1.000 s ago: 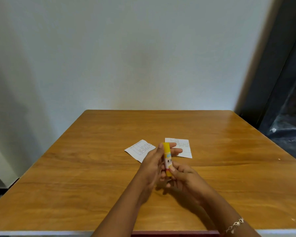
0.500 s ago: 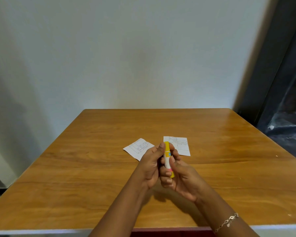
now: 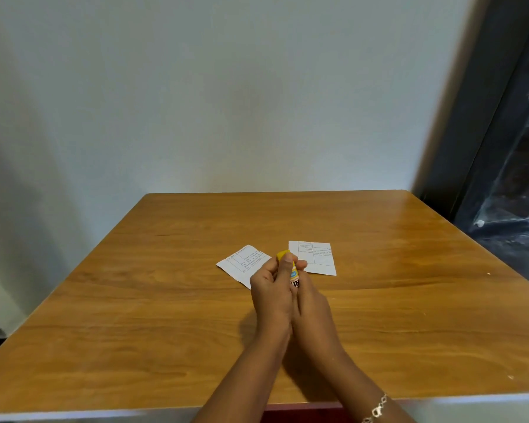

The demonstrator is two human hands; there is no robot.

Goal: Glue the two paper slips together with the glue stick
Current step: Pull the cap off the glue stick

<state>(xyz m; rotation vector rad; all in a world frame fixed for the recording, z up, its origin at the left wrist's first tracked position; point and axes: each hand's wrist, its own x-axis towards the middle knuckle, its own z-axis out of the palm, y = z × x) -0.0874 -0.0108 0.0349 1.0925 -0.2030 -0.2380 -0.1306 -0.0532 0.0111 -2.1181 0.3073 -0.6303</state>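
Now both hands, left hand [image 3: 271,288] and right hand [image 3: 310,303], have closed tighter on the glue stick [image 3: 292,270] at frame centre. Cap removal appears underway. Both paper slips [image 3: 243,265] [image 3: 313,257] lie unglued on the worktop [image 3: 165,300], just behind.

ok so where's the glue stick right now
In the head view the glue stick is held upright between the left hand and right hand, above the middle of the table, just in front of the two paper slips.
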